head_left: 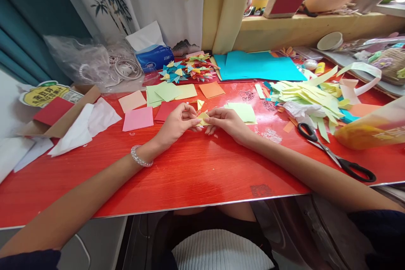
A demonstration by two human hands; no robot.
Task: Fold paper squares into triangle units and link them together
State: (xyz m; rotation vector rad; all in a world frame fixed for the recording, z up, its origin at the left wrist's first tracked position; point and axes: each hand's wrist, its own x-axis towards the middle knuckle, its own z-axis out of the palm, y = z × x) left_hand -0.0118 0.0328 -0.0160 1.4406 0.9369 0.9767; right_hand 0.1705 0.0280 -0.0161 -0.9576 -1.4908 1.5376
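Note:
Between my two hands, just above the red table point(202, 173), is a small folded piece of yellow paper point(202, 119). My left hand point(182, 120) pinches its left side between thumb and fingers. On the other side my right hand point(226, 121) grips it the same way. Right behind the fingertips stands a small folded yellow paper piece point(200, 104). Around the hands lie square paper sheets: a pink stack point(138, 119), a red stack point(164, 112), partly hidden by my left hand, and a pale green stack point(243, 112) beyond my right hand.
Scissors point(329, 152) lie at the right, near paper strips point(300, 99) and a plastic container point(373, 124). Folded paper pieces point(190, 68) are heaped at the back beside blue sheets point(259, 66) and a tissue pack point(155, 57). A cardboard box point(68, 112) stands left.

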